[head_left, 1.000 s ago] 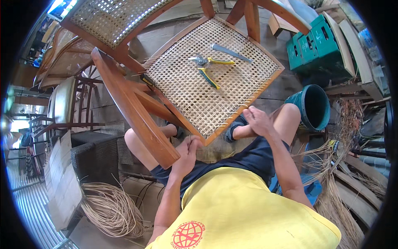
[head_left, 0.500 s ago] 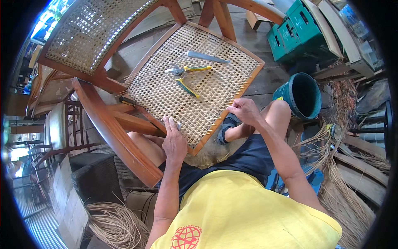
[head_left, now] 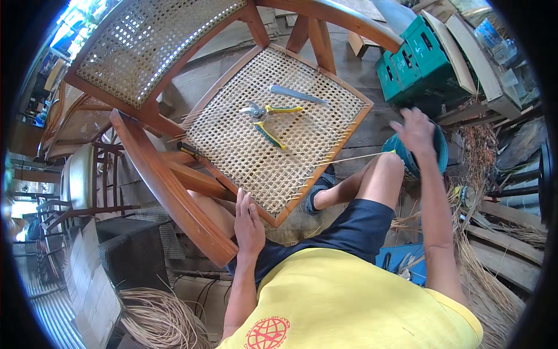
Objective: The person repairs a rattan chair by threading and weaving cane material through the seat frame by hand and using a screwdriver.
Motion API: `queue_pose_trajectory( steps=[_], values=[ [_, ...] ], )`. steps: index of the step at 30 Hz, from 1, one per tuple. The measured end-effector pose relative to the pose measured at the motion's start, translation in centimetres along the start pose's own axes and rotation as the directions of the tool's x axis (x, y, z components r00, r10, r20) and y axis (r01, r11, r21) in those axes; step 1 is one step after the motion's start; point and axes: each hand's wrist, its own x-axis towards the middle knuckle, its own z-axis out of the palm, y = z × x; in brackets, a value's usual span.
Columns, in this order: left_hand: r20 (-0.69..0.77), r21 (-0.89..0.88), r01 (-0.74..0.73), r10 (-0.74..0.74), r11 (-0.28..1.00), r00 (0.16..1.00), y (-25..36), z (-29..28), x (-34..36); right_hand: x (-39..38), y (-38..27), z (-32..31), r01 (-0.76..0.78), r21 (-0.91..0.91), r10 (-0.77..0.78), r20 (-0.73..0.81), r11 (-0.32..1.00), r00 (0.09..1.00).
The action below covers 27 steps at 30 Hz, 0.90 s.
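My left hand (head_left: pixel 249 224) rests with straight fingers against the seat frame's near-left side, beside a wooden armrest (head_left: pixel 174 198). My right hand (head_left: pixel 416 132) is raised over a teal bucket (head_left: pixel 436 166), fingers apart, holding nothing that I can see. A long cane strand (head_left: pixel 354 159) runs from the woven seat (head_left: pixel 226 145) toward my right knee. Loose strand ends line the seat's edges. Pruning shears with yellow-green handles (head_left: pixel 269 133) and a flat grey tool (head_left: pixel 296 95) lie on the weave. A dark-handled tool (head_left: pixel 187 150) sits at the left frame edge.
The caned backrest (head_left: pixel 145 46) rises at upper left. Green crates (head_left: pixel 418 58) stand at upper right. Other chairs (head_left: pixel 81 180) crowd the left. A cane coil (head_left: pixel 160 317) lies at lower left, loose fibres (head_left: pixel 482 279) at right, a blue item (head_left: pixel 386 259) beside me.
My right hand has left the seat's edge for the upper right, its fingers now spread. The long strand now stretches rightward off the seat. My left hand has slid slightly lower along the frame.
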Motion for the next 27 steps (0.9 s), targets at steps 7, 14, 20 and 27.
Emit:
queue_pose_trajectory(
  steps=[7,14,20,27],
  values=[
    [0.153,-0.217,0.147,-0.115,0.965,0.982,3.0,-1.0,0.9,-0.2,-24.1,4.5,0.4,0.503,-0.475,0.023,0.766,0.88],
    [0.15,-0.31,0.241,-0.203,0.92,0.968,2.9,-0.4,3.1,1.6,-29.3,5.7,0.565,0.227,-0.606,0.209,0.793,0.767],
    [0.183,-0.293,0.096,-0.043,0.951,0.982,3.6,2.2,7.1,4.2,-26.4,4.2,0.692,0.194,-0.718,0.129,0.695,0.684],
    [0.378,-0.399,0.047,0.118,0.916,0.918,6.3,6.8,13.5,-1.8,-11.2,-0.7,0.067,0.857,-0.356,0.14,0.511,0.924]
  ],
)
